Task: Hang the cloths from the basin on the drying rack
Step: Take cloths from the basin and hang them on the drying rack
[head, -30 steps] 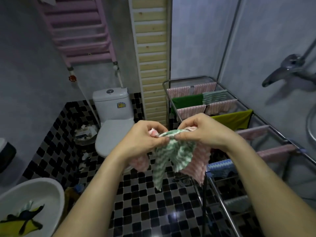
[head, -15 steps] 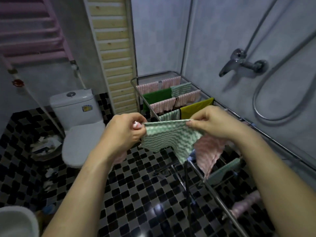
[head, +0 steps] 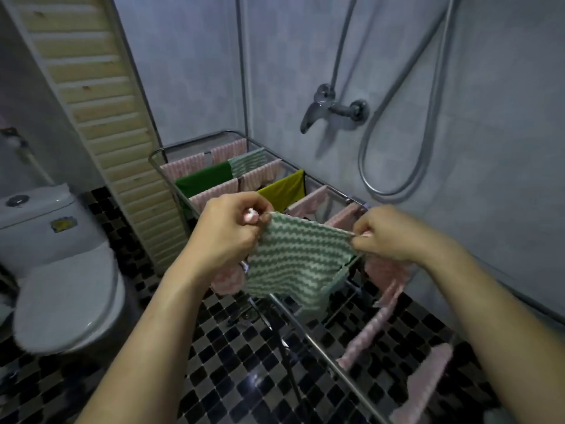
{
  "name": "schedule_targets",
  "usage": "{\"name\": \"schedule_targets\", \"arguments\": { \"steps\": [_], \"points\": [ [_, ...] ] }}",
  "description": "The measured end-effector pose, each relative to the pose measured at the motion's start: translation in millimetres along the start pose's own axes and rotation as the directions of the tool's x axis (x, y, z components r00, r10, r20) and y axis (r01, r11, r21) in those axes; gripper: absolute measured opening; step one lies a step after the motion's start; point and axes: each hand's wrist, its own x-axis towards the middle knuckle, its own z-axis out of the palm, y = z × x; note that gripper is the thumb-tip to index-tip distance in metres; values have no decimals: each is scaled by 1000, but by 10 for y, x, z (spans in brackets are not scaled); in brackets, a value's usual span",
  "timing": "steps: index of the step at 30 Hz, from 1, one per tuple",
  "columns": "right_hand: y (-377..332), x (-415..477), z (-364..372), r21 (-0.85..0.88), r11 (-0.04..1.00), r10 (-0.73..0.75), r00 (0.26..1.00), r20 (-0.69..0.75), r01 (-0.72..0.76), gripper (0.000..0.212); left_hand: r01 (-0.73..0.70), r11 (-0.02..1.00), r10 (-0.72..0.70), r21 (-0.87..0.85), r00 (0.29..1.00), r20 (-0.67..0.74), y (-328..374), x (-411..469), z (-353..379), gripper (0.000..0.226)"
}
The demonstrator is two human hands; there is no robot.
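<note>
Stretched wider than half a second ago, the green zigzag cloth [head: 298, 260] now hangs taut between both hands over the near end of the drying rack [head: 324, 359]. Left hand [head: 227, 232] pinches one top corner while also clutching a bunched pink cloth [head: 227, 280]; right hand [head: 386, 235] pinches the other, with more pink fabric trailing below (one slip could drop a spare onto the tiled floor [head: 232, 371]). Soft and limp, the green cloth sags at its lower edge. Beyond, hung cloths [head: 214, 180] fill the far rails.
</note>
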Motion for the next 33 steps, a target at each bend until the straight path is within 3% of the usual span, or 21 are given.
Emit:
{"name": "schedule_targets", "arguments": {
  "steps": [3, 6, 11, 15, 19, 23, 27, 29, 31, 33],
  "points": [
    [521, -36, 53, 311, 947, 95, 995, -19, -85, 31, 15, 998, -14, -55, 1000, 25, 103, 148, 368, 23],
    [904, -88, 134, 612, 778, 222, 973, -56, -143, 15, 74, 988, -64, -137, 995, 75, 178, 230, 711, 17],
    [1513, -12, 294, 756, 619, 434, 895, -104, -213, 21, 197, 961, -149, -195, 960, 237, 263, 400, 1431, 16],
    [1903, 73, 488, 916, 304, 575, 817, 41, -260, 18, 260, 952, -192, -164, 920, 342, 258, 443, 1914, 17],
    [2188, 122, 614, 932, 232, 633, 771, 72, -278, 15, 283, 949, -210, -136, 894, 395, 230, 494, 2219, 18],
    [2391, 320, 735, 922, 254, 649, 758, 62, -292, 14, 380, 915, -304, -139, 873, 381, 122, 668, 2498, 17],
    [2464, 615, 856, 863, 382, 672, 741, -13, -331, 14, 521, 837, -452, -169, 831, 324, -26, 833, 2695, 16],
    [2449, 815, 924, 805, 485, 644, 762, -64, -343, 14, 568, 809, -517, -148, 809, 279, -149, 940, 2770, 16],
    [2404, 1021, 999, 781, 521, 602, 797, -51, -344, 12, 619, 778, -593, -107, 780, 199, -339, 1090, 2858, 17],
    [2362, 1146, 1099, 803, 479, 555, 831, 37, -356, 34, 665, 746, -656, -40, 744, 126, -524, 1192, 2890, 13]
  ]
}}
